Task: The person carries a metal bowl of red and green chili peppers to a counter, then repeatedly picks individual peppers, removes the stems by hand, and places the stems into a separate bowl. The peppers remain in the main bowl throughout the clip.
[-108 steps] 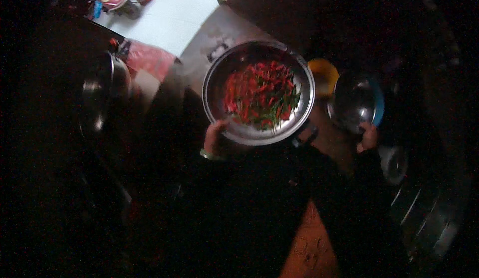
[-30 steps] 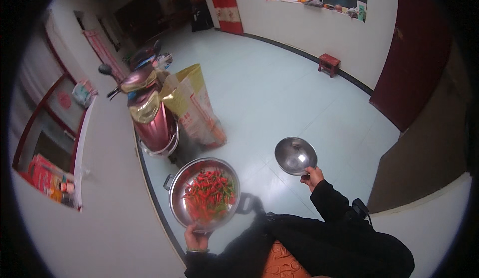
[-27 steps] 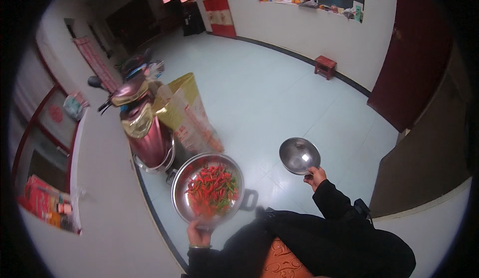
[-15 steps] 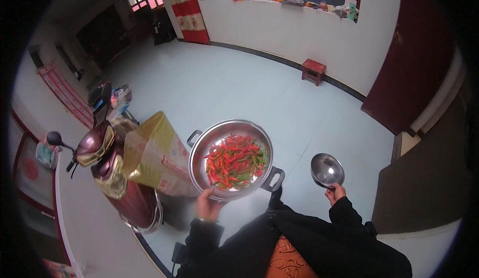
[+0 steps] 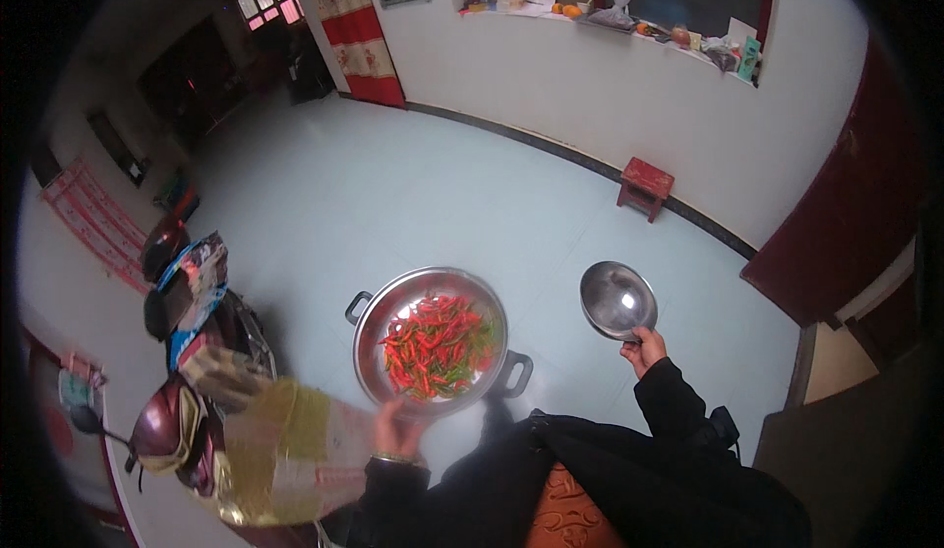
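My left hand (image 5: 398, 434) is closed on the near rim of a wide, two-handled steel pot (image 5: 368, 343), held out in front of me. Red chili peppers (image 5: 433, 346), with some green ones among them, lie heaped in the pot. Off to the right, my right hand (image 5: 645, 352) grips the near edge of a small metal bowl (image 5: 616, 297). Its shiny inside faces up and nothing shows in it. The pot and the bowl are apart, both held above the pale floor.
A maroon scooter (image 5: 169, 426) stands close at my left, with a translucent yellowish bag or sheet (image 5: 285, 445) on it beside my left forearm. A small red stool (image 5: 646, 186) is against the far wall. At the right is a dark red door (image 5: 836, 223).
My view has moved forward: the scooter slid lower left, and the stool and window look nearer. Pot and bowl stay in my hands, both slightly further left in view.
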